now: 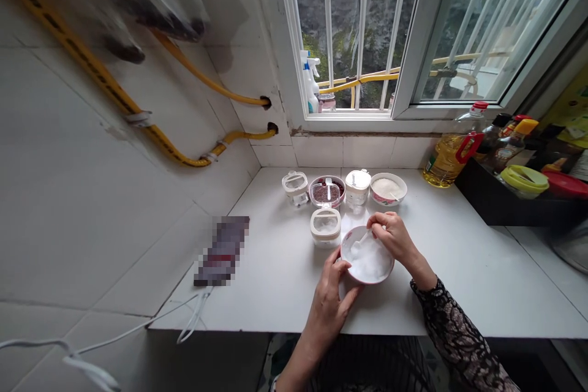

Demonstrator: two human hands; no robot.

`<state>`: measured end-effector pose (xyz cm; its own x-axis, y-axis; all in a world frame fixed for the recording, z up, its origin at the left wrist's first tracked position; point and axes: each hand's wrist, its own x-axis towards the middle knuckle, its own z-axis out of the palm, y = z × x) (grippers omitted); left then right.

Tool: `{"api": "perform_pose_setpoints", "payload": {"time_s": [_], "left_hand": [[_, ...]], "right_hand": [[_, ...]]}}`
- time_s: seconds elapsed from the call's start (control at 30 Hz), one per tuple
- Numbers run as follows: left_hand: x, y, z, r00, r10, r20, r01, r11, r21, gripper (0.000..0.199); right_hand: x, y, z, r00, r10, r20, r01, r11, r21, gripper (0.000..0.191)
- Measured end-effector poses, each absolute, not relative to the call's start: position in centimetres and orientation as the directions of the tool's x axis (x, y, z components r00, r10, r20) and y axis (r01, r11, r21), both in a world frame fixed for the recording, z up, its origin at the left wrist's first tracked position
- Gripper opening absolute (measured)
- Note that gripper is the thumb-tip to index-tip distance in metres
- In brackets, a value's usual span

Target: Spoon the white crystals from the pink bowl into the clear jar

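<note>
My left hand (331, 291) grips the near left rim of a bowl (389, 274) that holds white powder or grains. My right hand (392, 237) pinches the handle of a small white spoon (359, 244), its head down in the white contents. Just behind the bowl stands a clear jar with a cream lid frame (326, 228). In a row farther back are another lidded jar (295, 187), a bowl of dark red contents (340, 186) partly covered by a clear lid with a white spoon on it, a third jar (358, 187) and a bowl of whitish grains (388, 188).
An oil bottle (444, 156) and a black box (480, 199) of sauce bottles stand at the right on the white counter (275, 294). A blurred-out dark object (223, 252) with a white cable lies at the left. Yellow pipes (184, 156) run along the wall.
</note>
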<state>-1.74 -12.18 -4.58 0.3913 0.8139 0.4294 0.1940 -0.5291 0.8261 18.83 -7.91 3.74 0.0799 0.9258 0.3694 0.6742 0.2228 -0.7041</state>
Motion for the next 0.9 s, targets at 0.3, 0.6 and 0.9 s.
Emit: {"api": "perform_pose_setpoints", "payload": {"time_s": [0.3, 0.6, 0.9], "left_hand": [[-1.7, -12.2, -4.3, 0.388, 0.817, 0.427, 0.204, -0.528, 0.824, 0.035], [-1.7, -12.1, -4.5, 0.403, 0.815, 0.417, 0.215, -0.527, 0.822, 0.033], [-1.6, -12.2, -4.5, 0.374, 0.817, 0.44, 0.215, -0.538, 0.815, 0.036]], "right_hand": [[19.0, -8.0, 4.7, 0.213, 0.969, 0.125, 0.33, 0.049, -0.943, 0.017], [19.1, -7.4, 4.5, 0.254, 0.959, 0.125, 0.104, 0.101, -0.989, 0.015], [15.5, -8.0, 4.3, -0.004, 0.746, 0.666, 0.655, 0.505, -0.562, 0.022]]}}
